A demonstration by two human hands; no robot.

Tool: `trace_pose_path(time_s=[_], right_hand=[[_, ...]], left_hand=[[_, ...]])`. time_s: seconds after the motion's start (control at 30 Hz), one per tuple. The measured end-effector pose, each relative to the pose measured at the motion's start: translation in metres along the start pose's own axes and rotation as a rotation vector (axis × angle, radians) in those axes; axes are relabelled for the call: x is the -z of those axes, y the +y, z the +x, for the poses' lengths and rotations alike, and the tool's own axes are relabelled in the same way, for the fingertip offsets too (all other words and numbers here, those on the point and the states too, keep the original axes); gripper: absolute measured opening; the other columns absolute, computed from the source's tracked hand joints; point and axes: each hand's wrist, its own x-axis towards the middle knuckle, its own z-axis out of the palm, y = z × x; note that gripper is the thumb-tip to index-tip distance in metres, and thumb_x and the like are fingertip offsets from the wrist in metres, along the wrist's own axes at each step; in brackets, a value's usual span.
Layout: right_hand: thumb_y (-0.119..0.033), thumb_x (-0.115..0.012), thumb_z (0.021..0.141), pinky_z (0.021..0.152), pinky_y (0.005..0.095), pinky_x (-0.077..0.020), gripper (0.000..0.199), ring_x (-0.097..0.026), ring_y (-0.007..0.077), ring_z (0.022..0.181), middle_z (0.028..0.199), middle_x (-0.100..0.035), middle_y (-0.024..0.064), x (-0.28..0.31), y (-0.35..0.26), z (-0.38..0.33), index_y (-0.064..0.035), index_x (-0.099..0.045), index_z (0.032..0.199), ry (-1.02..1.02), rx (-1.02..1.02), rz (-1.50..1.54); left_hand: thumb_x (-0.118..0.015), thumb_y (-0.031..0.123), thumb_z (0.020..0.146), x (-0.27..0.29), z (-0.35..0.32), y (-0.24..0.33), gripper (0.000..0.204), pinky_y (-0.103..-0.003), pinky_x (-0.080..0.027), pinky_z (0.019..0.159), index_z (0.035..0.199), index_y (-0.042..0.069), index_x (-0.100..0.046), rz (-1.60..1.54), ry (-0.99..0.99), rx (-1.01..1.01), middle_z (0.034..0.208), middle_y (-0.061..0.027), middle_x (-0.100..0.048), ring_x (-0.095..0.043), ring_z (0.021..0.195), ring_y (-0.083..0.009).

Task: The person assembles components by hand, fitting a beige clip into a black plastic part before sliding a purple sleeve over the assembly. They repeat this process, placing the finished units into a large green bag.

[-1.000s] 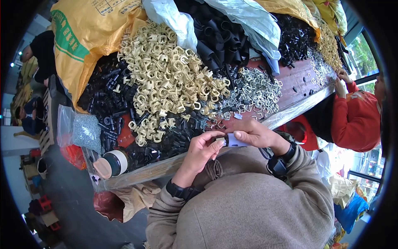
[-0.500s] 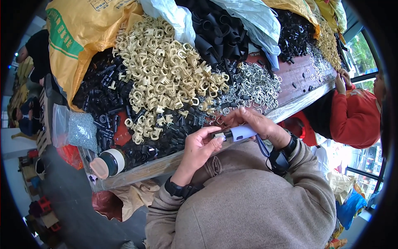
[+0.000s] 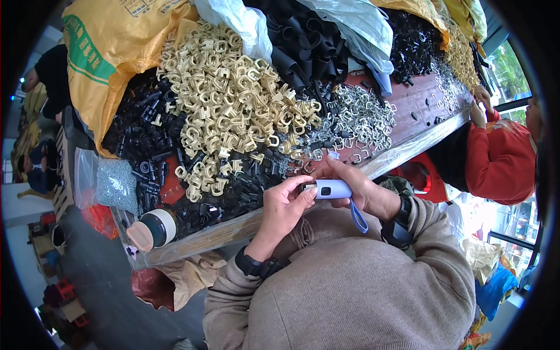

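Note:
In front of my chest is a lavender handle-shaped piece point(image 3: 338, 189) with a dark oval on its side and a lavender wrist loop point(image 3: 358, 217) hanging from it. My left hand point(image 3: 287, 201) pinches its dark left end between thumb and fingers. My right hand point(image 3: 364, 189) is curled round the piece from the far right side, its fingers partly hidden behind it. Just beyond my hands lies the table edge, with a large heap of beige plastic clips point(image 3: 227, 105) and a smaller heap of metal rings point(image 3: 361, 119).
Black plastic parts point(image 3: 146, 128) spread around the beige heap. Black tubes point(image 3: 303, 46), a yellow sack point(image 3: 111, 52) and pale plastic bags point(image 3: 361, 29) stand at the back. A lidded jar point(image 3: 157, 227) and bagged grey pellets point(image 3: 116, 184) sit left. Someone in red point(image 3: 501, 157) works at right.
My right hand has closed in around the lavender piece, which now lies more level and slightly further left. Its loop has swung clear below. My left hand keeps its pinch.

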Motion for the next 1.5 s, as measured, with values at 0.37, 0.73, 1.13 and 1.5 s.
trace_pose_path(time_s=[0.37, 0.73, 1.13, 1.5], right_hand=[[-0.053, -0.025, 0.086, 0.067, 0.0242, -0.0436, 0.06, -0.053, 0.0105, 0.073, 0.087, -0.054, 0.0069, -0.022, 0.012, -0.007, -0.0006, -0.048, 0.102, 0.07, 0.51, -0.213], [-0.064, -0.031, 0.078, 0.087, 0.0301, -0.034, 0.075, -0.045, 0.0181, 0.097, 0.102, -0.048, 0.0104, -0.006, 0.008, 0.006, 0.0003, -0.041, 0.114, -0.016, 0.921, -0.529], [-0.069, -0.034, 0.071, 0.088, 0.0338, -0.0336, 0.085, -0.046, 0.0234, 0.102, 0.109, -0.048, 0.0162, -0.011, -0.016, -0.001, 0.0039, -0.043, 0.113, -0.313, 0.965, -0.774], [-0.063, -0.046, 0.072, 0.079, 0.028, -0.0384, 0.074, -0.049, 0.0154, 0.09, 0.095, -0.052, 0.0091, -0.022, -0.001, 0.003, 0.0049, -0.048, 0.102, -0.447, 0.713, -0.489]], left_hand=[[-0.06, 0.01, 0.078, -0.003, 0.005, 0.011, 0.035, -0.02, -0.048, 0.054, 0.108, -0.005, -0.05, -0.235, -0.035, 0.065, 0.08, -0.0086, -0.06, -0.057, 0.062, -0.0091], [-0.063, 0.013, 0.076, -0.005, 0.009, 0.015, 0.037, -0.018, -0.047, 0.055, 0.106, -0.005, -0.051, -0.299, 0.017, 0.012, 0.083, -0.0067, -0.06, -0.056, 0.066, -0.008], [-0.062, 0.028, 0.076, -0.005, 0.013, 0.01, 0.054, -0.02, -0.047, 0.056, 0.116, -0.002, -0.04, -0.452, -0.024, 0.087, 0.095, -0.0075, -0.055, -0.055, 0.075, -0.0098], [-0.036, 0.051, 0.084, -0.011, 0.034, 0.012, 0.07, -0.029, -0.042, 0.079, 0.129, 0.001, -0.017, -0.384, 0.07, -0.172, 0.097, -0.0144, -0.053, -0.053, 0.085, -0.0181]])
